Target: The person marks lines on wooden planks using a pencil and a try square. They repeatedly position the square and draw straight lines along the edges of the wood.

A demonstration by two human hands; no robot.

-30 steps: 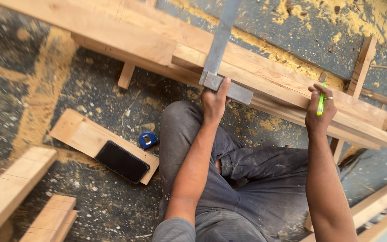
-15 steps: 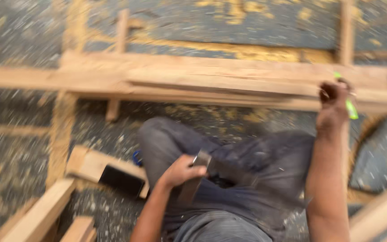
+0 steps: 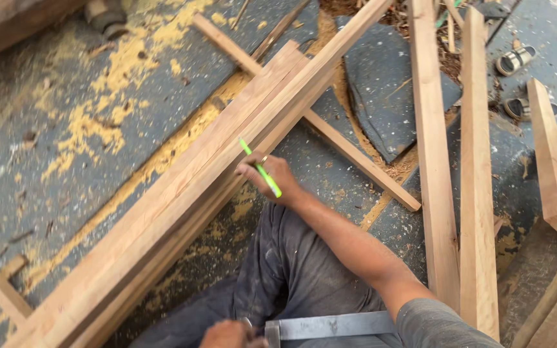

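Your right hand (image 3: 272, 175) is closed around a slim bright green pencil (image 3: 260, 169), which runs slantwise through your fingers with its upper end pointing up and away from you. The fingers rest against the near edge of a long stack of pale reddish wooden planks (image 3: 182, 193) that runs diagonally from below and left of that hand to far above and right of it.

Your left hand (image 3: 225, 335), low and close to your body, is closed on the stock of a grey metal try square (image 3: 330, 325); its flat blade reaches off toward your right forearm, over your lap in dark grey trousers (image 3: 291, 270).

Right of your right arm, two more long wooden boards (image 3: 456, 161) lie side by side on the dark floor (image 3: 46, 122). Yellow sawdust (image 3: 98, 122) is scattered well left of your right hand, beyond the stack. A thin wooden batten (image 3: 356, 158) passes under the planks just right of that hand.
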